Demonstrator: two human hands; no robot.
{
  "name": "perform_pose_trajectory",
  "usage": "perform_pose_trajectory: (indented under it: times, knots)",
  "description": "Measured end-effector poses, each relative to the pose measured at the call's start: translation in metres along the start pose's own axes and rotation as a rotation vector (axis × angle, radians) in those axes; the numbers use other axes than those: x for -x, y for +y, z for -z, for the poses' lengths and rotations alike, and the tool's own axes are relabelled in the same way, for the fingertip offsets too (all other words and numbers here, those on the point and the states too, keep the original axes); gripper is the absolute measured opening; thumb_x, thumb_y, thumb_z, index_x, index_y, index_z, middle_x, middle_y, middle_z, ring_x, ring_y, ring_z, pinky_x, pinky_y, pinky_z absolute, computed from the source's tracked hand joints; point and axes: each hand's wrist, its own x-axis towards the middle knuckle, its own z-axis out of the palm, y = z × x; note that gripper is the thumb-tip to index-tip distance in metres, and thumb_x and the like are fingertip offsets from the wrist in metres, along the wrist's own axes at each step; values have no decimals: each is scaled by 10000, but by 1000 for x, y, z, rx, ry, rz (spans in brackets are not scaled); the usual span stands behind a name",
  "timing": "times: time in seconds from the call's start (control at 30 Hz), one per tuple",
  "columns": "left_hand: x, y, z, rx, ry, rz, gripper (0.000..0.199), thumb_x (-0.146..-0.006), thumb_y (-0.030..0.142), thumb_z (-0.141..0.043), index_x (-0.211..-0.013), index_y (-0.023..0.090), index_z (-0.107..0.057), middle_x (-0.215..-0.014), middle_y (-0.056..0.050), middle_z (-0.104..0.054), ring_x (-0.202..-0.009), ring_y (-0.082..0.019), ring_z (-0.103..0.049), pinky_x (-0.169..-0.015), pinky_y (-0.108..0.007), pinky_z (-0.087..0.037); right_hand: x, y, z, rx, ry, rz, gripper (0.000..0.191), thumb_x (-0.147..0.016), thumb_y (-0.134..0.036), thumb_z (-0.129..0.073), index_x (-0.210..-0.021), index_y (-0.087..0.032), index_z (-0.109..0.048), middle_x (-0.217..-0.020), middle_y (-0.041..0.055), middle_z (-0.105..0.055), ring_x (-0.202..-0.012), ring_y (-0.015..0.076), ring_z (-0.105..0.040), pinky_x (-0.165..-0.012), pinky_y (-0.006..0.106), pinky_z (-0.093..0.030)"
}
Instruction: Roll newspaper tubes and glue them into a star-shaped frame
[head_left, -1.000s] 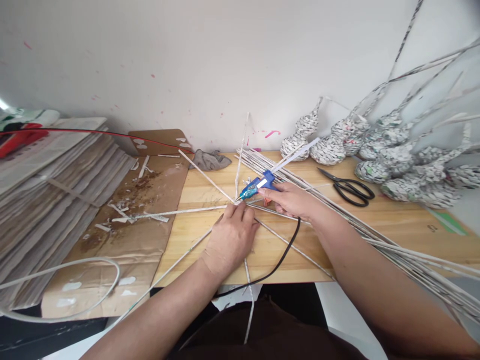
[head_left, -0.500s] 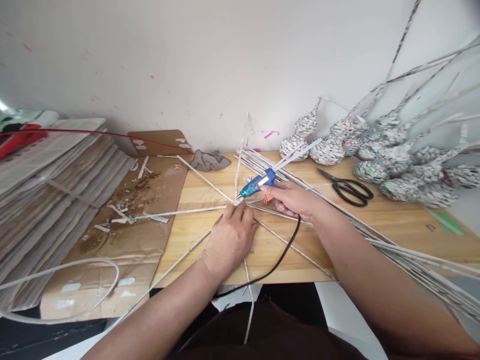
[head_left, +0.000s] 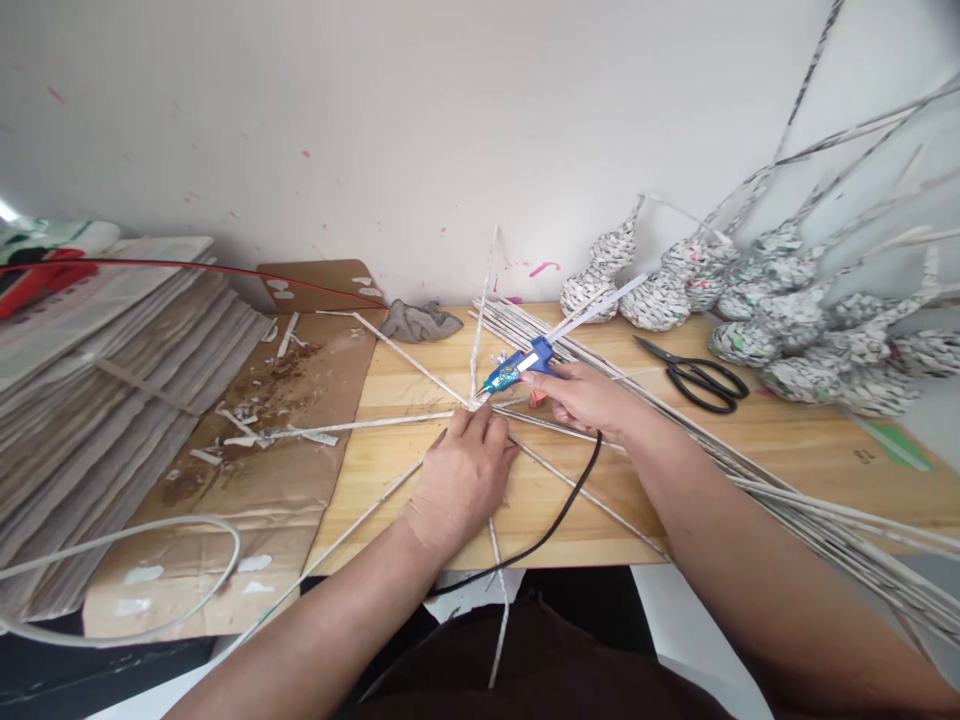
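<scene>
My right hand (head_left: 585, 400) is wrapped round the grip of a blue hot glue gun (head_left: 531, 360). A long pale glue stick (head_left: 600, 308) juts from its back end. The gun's nozzle points down-left at the spot where several thin rolled newspaper sticks (head_left: 412, 362) cross and fan out like spokes. My left hand (head_left: 466, 465) is closed over that crossing, its fingertips just below the nozzle. Those fingers hide part of the joint. From the gun's handle a black cord (head_left: 574, 505) curves down past the table's front edge.
Right of the hands lie a bundle of long paper sticks (head_left: 720, 440) and black-handled scissors (head_left: 705, 385). Woven newspaper gourd shapes (head_left: 739, 340) stand along the wall. A grey cloth (head_left: 420, 322), cardboard (head_left: 300, 500) with scraps, and stacked newspapers (head_left: 127, 400) are to the left.
</scene>
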Motion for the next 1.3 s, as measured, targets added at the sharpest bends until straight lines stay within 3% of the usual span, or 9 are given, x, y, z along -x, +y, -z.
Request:
perform_pose_trajectory:
  times: [0.2, 0.7, 0.83, 1.0, 1.3]
  knots:
    - [0, -1, -1, 19, 1, -14, 249, -944, 307, -420, -1032, 130, -570, -1194, -168, -585, -1102, -274, -526, -945, -438, -446, -1, 1, -2, 66, -6, -24, 472, -821, -635, -535, -822, -170, -613, -405, -58, -405, -313, 59, -319, -309, 183, -204]
    - [0, 0, -1, -6, -19, 0, 262, -936, 322, -436, -1039, 124, -572, -1237, -163, -568, -1100, -284, -511, -938, -424, -446, 1, -1, 1, 0, -24, -17, 427, -828, -573, -570, -878, -151, -618, -397, -84, -364, -304, 43, -261, -314, 184, -158]
    - [0, -1, -1, -19, 0, -22, 256, -932, 309, -446, -1045, 117, -572, -1218, -162, -575, -1118, -287, -502, -966, -415, -427, 3, -4, -1, -9, 41, 0, 405, -828, -550, -582, -827, -145, -603, -398, -85, -355, -314, 42, -280, -319, 179, -165]
    - [0, 0, -1, -18, -3, -23, 234, -923, 302, -467, -1036, 125, -570, -1163, -149, -596, -1096, -284, -509, -958, -417, -431, 3, -4, -4, 13, -4, -16, 386, -830, -543, -584, -799, -158, -586, -403, -75, -385, -317, 44, -296, -322, 178, -184]
    - [0, 1, 0, 16, -10, 18, 212, -926, 297, -456, -1020, 139, -562, -1165, -149, -576, -1084, -279, -505, -917, -419, -455, 4, -6, -4, 20, 37, -24, 420, -799, -581, -589, -765, -163, -575, -413, -78, -364, -333, 46, -285, -324, 173, -174]
